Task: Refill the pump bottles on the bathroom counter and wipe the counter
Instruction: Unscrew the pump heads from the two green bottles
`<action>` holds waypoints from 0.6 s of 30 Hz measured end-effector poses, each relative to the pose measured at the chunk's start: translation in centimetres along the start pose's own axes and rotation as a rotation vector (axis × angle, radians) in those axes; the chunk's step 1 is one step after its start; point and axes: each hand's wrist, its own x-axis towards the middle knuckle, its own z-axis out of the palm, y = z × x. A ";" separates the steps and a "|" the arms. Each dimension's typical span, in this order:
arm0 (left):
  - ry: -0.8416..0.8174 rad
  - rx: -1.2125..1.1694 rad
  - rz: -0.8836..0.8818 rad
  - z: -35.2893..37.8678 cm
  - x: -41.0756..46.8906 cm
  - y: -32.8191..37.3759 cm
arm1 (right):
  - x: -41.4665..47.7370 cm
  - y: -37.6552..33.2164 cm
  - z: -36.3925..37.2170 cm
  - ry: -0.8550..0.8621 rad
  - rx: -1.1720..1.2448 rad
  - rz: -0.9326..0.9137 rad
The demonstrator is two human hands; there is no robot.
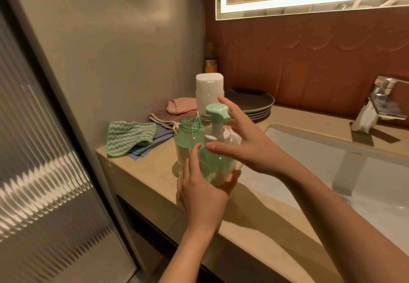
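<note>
My left hand [204, 190] grips the lower body of a round green pump bottle [215, 163] with a pale green pump head and white collar, held just above the beige counter [146, 178]. My right hand [245, 143] wraps around the bottle's white collar, thumb in front and fingers behind the pump. Directly behind stands an uncapped clear green bottle [188, 137] partly filled with liquid. Further back stands a tall white bottle [209, 94] with a flat white cap.
Folded cloths lie at the counter's back left: a green striped one [129, 136], a pink one [180, 105], brown and blue ones beneath. Dark stacked plates [254, 103] sit behind the bottles. A white sink basin [332, 167] and chrome tap [378, 103] lie to the right.
</note>
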 end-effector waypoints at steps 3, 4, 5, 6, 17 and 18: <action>-0.044 -0.023 -0.043 0.1 0.1 0.0 | 0.3 0.5 1.5 0.188 -0.123 0.044; -0.046 -0.027 -0.045 0.1 0.1 0.0 | 0.3 0.6 1.7 0.225 -0.119 0.049; -0.042 -0.025 -0.037 0.1 0.1 0.0 | 0.3 0.8 1.7 0.246 -0.103 0.048; -0.033 -0.023 -0.030 0.1 0.1 0.0 | 0.3 0.8 1.5 0.254 -0.081 0.043; -0.002 -0.012 -0.003 0.1 0.0 -0.3 | 0.3 -0.2 -1.5 0.234 0.245 -0.047; 0.001 -0.010 0.001 0.1 0.0 -0.3 | 0.2 -0.3 -1.7 0.261 0.263 -0.046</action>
